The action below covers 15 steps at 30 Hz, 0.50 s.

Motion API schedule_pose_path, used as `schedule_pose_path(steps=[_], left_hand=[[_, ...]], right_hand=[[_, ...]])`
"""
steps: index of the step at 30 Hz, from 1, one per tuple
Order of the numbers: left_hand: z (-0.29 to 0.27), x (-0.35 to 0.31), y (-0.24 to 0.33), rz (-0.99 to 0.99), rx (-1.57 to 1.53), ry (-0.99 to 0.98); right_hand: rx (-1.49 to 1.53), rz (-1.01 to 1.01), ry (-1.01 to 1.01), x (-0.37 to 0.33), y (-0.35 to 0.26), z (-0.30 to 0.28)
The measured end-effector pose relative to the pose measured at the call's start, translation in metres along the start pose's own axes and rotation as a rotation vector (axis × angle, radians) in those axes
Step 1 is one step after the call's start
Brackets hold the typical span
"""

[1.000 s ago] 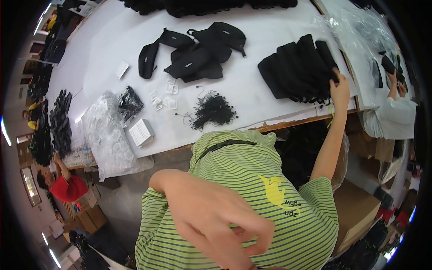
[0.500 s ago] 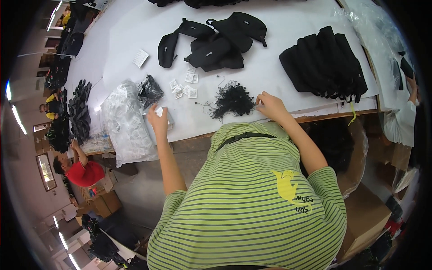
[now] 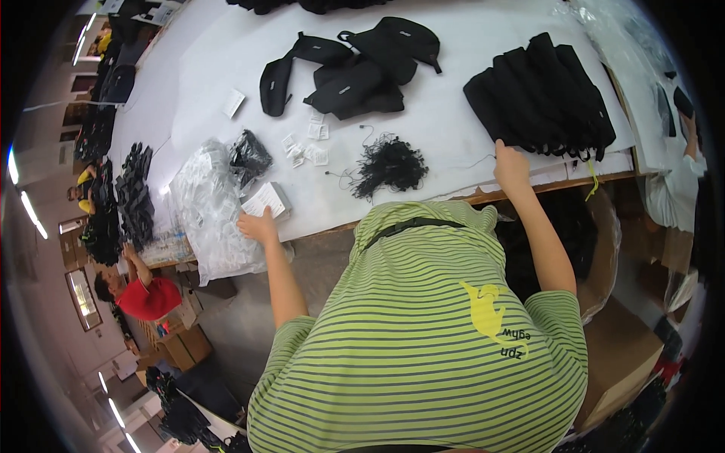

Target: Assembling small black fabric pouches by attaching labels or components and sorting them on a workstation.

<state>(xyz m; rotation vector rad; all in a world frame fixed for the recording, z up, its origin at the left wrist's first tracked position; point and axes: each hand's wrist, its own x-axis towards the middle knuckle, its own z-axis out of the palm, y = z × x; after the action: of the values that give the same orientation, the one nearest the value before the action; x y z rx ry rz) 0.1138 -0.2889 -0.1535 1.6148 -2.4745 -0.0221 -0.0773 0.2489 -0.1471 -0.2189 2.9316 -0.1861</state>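
My right hand pinches one end of a thin black string at the near edge of a row of black fabric pouches. Left of it, a tangled heap of black strings lies near the table's front edge. My left hand has its fingers closed on the near corner of a stack of white printed cards. Beside that stack are a large clear plastic bag of small white packets and a smaller clear bag with black contents.
More black pouches lie loosely across the white table. Several small white packets and a single white card rest left of centre. A person in a red shirt works at the far left. A cardboard box stands lower right.
My right hand has moved right, away from the string heap, drawing one string out toward the pouch row. My left hand has dropped slightly nearer, uncovering the card stack.
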Motion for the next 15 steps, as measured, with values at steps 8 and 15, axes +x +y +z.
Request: schedule_pose_path(steps=[8,15], left_hand=[[-0.014,0.026,0.01,0.14,-0.44,-0.15],[-0.07,-0.021,0.089,0.144,-0.959,-0.378]], right_hand=[[0.292,-0.39,-0.133,-0.001,-0.038,0.009],[0.232,-0.657,-0.222,-0.018,-0.04,0.009]])
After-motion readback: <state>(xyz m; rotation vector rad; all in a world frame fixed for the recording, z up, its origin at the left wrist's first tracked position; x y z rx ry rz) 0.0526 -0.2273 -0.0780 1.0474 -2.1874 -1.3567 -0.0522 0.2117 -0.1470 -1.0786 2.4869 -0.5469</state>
